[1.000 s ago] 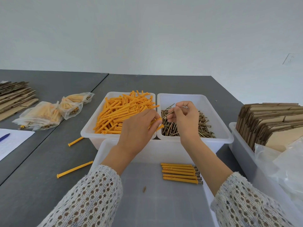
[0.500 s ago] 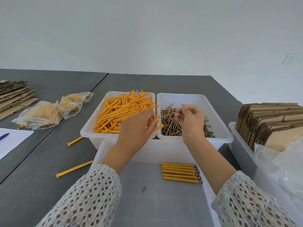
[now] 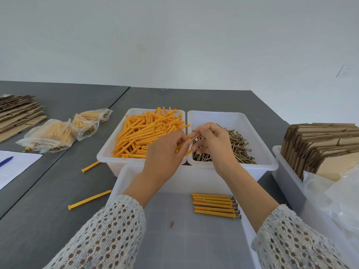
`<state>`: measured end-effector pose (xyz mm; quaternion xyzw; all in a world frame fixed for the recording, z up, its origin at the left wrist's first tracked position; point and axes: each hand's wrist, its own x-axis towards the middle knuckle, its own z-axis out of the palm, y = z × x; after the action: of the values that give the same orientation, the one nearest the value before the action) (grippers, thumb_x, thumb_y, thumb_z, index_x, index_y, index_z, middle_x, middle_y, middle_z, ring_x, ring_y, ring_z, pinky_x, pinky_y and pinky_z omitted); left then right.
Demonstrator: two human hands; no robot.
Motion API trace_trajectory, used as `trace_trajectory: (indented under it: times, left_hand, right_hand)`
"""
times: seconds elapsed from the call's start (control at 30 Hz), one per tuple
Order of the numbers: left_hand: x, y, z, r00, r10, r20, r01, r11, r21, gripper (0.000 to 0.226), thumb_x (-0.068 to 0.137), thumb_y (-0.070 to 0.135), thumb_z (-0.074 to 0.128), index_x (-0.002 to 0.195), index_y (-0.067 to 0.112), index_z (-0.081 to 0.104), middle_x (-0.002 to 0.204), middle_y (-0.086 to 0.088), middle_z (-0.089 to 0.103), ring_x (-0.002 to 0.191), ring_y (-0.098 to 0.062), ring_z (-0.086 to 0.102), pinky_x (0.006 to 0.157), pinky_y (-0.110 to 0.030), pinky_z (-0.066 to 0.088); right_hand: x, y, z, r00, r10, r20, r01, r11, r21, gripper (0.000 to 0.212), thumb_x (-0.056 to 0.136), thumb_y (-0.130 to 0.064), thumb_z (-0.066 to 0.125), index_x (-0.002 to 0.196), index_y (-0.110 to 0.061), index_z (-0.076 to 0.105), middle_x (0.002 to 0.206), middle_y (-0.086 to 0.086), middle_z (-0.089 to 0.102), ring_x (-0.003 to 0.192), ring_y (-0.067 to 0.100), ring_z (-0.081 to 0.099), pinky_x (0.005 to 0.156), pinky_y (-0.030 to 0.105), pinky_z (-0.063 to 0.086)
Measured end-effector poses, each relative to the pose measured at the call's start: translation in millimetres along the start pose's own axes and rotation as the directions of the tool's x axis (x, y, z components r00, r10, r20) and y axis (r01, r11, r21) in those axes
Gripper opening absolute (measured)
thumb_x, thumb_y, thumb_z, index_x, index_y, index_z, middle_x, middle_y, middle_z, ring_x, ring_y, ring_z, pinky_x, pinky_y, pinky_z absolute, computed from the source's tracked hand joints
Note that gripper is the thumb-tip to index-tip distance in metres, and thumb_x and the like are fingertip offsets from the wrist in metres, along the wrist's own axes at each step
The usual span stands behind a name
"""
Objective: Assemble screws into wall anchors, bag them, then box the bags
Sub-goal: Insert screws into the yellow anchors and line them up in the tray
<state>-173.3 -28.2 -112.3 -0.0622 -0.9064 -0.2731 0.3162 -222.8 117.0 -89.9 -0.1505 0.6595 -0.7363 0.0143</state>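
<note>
Head view: both hands meet over the seam between the two white bins at the middle of the surface. The left hand (image 3: 165, 152) pinches an orange anchor (image 3: 182, 145), its open end aimed right. The right hand (image 3: 211, 142) pinches a screw (image 3: 195, 139) by the head end, the shank already partly inside the anchor's mouth, so this looks like the insertion step.

The anchor bin (image 3: 108, 152) holds a loose heap of orange anchors; the screw bin (image 3: 260, 133) just beside it holds a tangle of brass-coloured screws. In the near tray (image 3: 124, 177), five finished anchors (image 3: 213, 207) lie side by side with screw heads to the right. Two stray anchors (image 3: 90, 199) lie on the surface to the left of the tray. Filled bags (image 3: 48, 136) sit toward the left edge, flat cardboard (image 3: 320, 144) stands in a bin at the right edge.

Judging by looks, the anchor is light, slightly flexible plastic: best held mid-body near the collar so it does not bow. The screw is stiff, thin and sharp-tipped; hold it near the head, push straight.
</note>
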Motion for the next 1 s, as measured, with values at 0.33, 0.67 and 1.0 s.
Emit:
trace_trajectory:
  times: [0.33, 0.67, 1.0]
  left_hand:
    - [-8, 38, -6, 0.931, 0.127, 0.342, -0.007, 0.944, -0.330, 0.009, 0.094, 0.035, 0.062, 0.087, 0.030, 0.062, 0.072, 0.010, 0.064, 0.062, -0.008, 0.062, 0.064, -0.041, 0.055]
    - [-26, 68, 2, 0.596, 0.196, 0.779, -0.054, 0.977, -0.204, 0.015, 0.095, 0.030, 0.061, 0.089, 0.017, 0.065, 0.074, 0.001, 0.073, 0.066, -0.005, 0.066, 0.073, -0.034, 0.056]
    - [-71, 96, 32, 0.466, 0.362, 0.807, -0.586, 0.810, -0.025, 0.037, 0.096, 0.025, 0.052, 0.065, 0.014, 0.037, 0.060, 0.000, 0.033, 0.059, -0.023, 0.039, 0.051, -0.027, 0.024]
  right_hand:
    - [15, -1, -29, 0.912, 0.234, -0.336, -0.154, 0.957, 0.247, 0.036, 0.104, -0.027, 0.038, 0.088, -0.009, 0.064, 0.073, 0.004, 0.070, 0.047, 0.014, 0.051, 0.049, 0.027, 0.043]
    - [22, 4, -41, 0.869, 0.356, -0.344, -0.207, 0.892, 0.401, 0.033, 0.101, -0.024, 0.038, 0.079, -0.013, 0.061, 0.062, 0.000, 0.058, 0.045, 0.012, 0.046, 0.045, 0.023, 0.039]
    - [21, 6, -38, 0.874, 0.348, -0.338, -0.230, 0.911, 0.342, 0.028, 0.099, -0.020, 0.042, 0.081, -0.012, 0.062, 0.061, 0.000, 0.057, 0.046, 0.012, 0.047, 0.046, 0.024, 0.041]
